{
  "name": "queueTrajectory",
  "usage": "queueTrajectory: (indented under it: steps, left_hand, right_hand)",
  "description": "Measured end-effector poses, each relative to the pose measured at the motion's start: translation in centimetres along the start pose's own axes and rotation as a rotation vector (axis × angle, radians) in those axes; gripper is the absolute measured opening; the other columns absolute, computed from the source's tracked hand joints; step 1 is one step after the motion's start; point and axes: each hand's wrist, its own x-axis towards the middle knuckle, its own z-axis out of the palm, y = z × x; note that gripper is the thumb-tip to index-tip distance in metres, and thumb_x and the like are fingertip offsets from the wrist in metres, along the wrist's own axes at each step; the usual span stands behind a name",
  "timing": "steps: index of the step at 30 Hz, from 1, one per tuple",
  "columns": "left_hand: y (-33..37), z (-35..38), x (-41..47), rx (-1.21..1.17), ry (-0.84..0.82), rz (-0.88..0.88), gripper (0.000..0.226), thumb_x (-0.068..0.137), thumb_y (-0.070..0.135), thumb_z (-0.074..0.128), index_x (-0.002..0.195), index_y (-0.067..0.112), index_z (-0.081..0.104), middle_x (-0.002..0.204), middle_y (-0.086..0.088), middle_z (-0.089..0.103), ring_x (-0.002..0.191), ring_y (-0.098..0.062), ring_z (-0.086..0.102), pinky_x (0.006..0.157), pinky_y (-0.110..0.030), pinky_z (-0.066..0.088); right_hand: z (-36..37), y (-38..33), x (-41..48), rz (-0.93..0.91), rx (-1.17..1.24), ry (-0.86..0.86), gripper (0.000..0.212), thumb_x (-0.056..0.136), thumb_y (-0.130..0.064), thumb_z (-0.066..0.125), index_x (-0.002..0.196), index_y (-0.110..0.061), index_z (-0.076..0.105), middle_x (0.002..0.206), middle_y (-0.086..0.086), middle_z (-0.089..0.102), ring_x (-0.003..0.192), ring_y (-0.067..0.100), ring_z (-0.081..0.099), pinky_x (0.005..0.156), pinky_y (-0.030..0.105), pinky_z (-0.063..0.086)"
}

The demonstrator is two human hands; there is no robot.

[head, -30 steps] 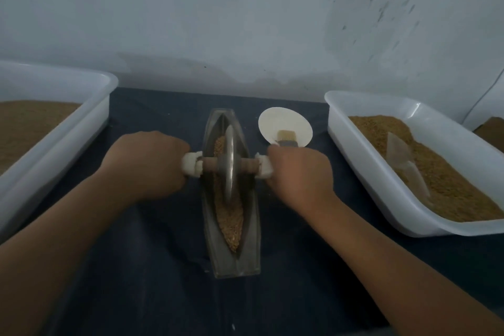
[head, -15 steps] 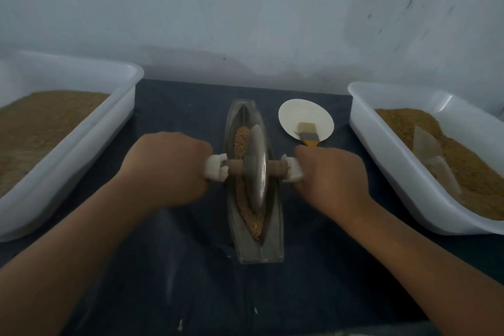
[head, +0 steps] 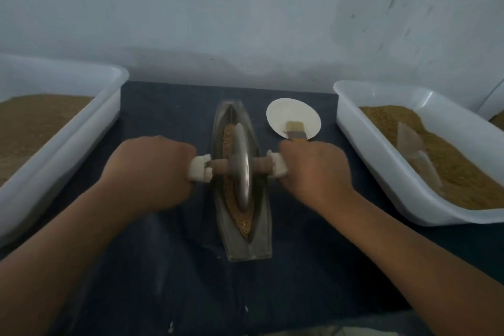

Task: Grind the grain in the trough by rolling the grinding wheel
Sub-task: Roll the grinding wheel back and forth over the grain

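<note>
Since a second ago the wheel [head: 241, 169] has rolled slightly nearer the person, with little shift in the last half second. Left hand [head: 152, 172] and right hand [head: 313, 172] each curl round a white-wrapped end of the axle [head: 218, 165]. Between the two grips the wheel stands on edge in the trough [head: 245, 248], resting on the grain [head: 244, 219]. Just beyond the right hand lies a brush [head: 296, 129] on a white plate [head: 289, 114]. Outside each grip stands a white tub, the left tub [head: 81, 128] and the right tub [head: 381, 161], both holding brown meal; the right one holds what may be a clear scoop [head: 409, 142].
</note>
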Motion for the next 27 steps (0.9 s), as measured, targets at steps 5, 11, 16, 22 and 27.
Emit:
queueTrajectory:
  steps: [5, 11, 16, 22, 27]
  left_hand:
    - [0.0, 0.0, 1.2, -0.017, -0.029, -0.029, 0.021, 0.077, 0.055, 0.055, 0.071, 0.035, 0.049, 0.064, 0.012, 0.054, 0.056, -0.008, 0.049, 0.051, -0.028, 0.034]
    - [-0.4, 0.5, 5.9, -0.046, -0.014, -0.14, 0.019, 0.078, 0.046, 0.057, 0.071, 0.028, 0.053, 0.07, 0.01, 0.057, 0.064, -0.019, 0.056, 0.059, -0.032, 0.043]
    - [0.0, 0.6, 3.2, -0.022, -0.002, -0.106, 0.022, 0.08, 0.05, 0.059, 0.071, 0.033, 0.047, 0.066, 0.011, 0.054, 0.059, -0.011, 0.052, 0.056, -0.03, 0.039]
    - [0.4, 0.1, -0.6, 0.057, 0.013, -0.048, 0.03, 0.078, 0.059, 0.059, 0.071, 0.038, 0.039, 0.06, 0.013, 0.049, 0.052, -0.002, 0.042, 0.046, -0.027, 0.024]
    - [0.3, -0.2, 3.1, -0.034, -0.035, -0.123, 0.019, 0.082, 0.048, 0.058, 0.074, 0.032, 0.05, 0.07, 0.011, 0.056, 0.06, -0.011, 0.051, 0.055, -0.03, 0.038]
  right_hand:
    - [-0.1, 0.0, 0.3, 0.022, -0.018, -0.045, 0.035, 0.094, -0.05, 0.058, 0.07, -0.026, 0.047, 0.056, -0.006, 0.045, 0.042, 0.022, 0.044, 0.041, 0.025, 0.03]
    - [3.1, 0.1, 6.0, 0.053, -0.01, -0.014, 0.039, 0.098, -0.043, 0.062, 0.069, -0.023, 0.046, 0.056, 0.0, 0.054, 0.045, 0.024, 0.043, 0.045, 0.023, 0.022]
    - [1.5, -0.1, 3.5, 0.018, -0.004, 0.013, 0.04, 0.094, -0.044, 0.067, 0.067, -0.023, 0.047, 0.053, -0.004, 0.049, 0.04, 0.022, 0.043, 0.04, 0.023, 0.029]
    - [-1.0, 0.0, -0.7, -0.025, 0.021, -0.059, 0.041, 0.072, -0.037, 0.084, 0.069, -0.026, 0.045, 0.056, -0.007, 0.047, 0.042, 0.02, 0.043, 0.041, 0.025, 0.024]
    - [1.5, -0.2, 3.2, 0.029, -0.028, -0.037, 0.033, 0.084, -0.037, 0.079, 0.07, -0.023, 0.053, 0.056, -0.003, 0.054, 0.044, 0.022, 0.047, 0.042, 0.023, 0.026]
